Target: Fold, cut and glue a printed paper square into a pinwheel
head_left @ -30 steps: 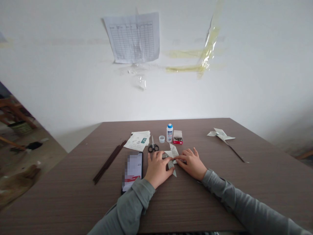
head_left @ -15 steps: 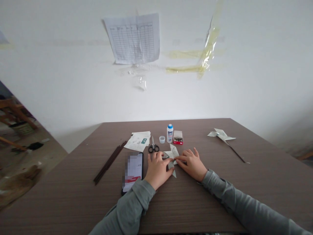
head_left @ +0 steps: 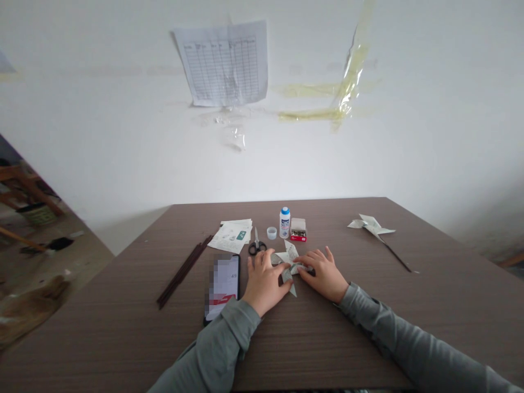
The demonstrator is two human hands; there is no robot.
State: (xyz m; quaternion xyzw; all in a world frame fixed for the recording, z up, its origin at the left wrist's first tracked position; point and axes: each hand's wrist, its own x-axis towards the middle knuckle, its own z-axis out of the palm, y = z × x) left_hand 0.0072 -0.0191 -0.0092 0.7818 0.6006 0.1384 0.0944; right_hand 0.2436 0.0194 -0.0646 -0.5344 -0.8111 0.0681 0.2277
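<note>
A folded pinwheel (head_left: 291,251) of printed paper lies on the table between my hands, its pointed blades spread out. My left hand (head_left: 264,283) grips it from the left, thumb and forefinger pressed near its centre. From the right, my right hand (head_left: 323,277) has thumb and forefinger closed at the right-hand blade, partly covering it. Black-handled scissors (head_left: 257,248) lie just beyond my left fingers. Behind the pinwheel stand a white glue bottle (head_left: 284,224) with a blue cap, a small clear cup (head_left: 271,233) and an open red box (head_left: 298,234) of small metallic pieces.
A phone (head_left: 223,286) lies beside my left forearm. Farther left are dark thin sticks (head_left: 184,273) and a stack of printed paper sheets (head_left: 231,236). Another pinwheel (head_left: 370,225) on a stick lies at the right. A white wall (head_left: 319,164) borders the table's (head_left: 311,349) far edge.
My right fingertips have shifted slightly from the pinwheel's centre toward its right-hand blade. My left hand stays nearly still on the paper.
</note>
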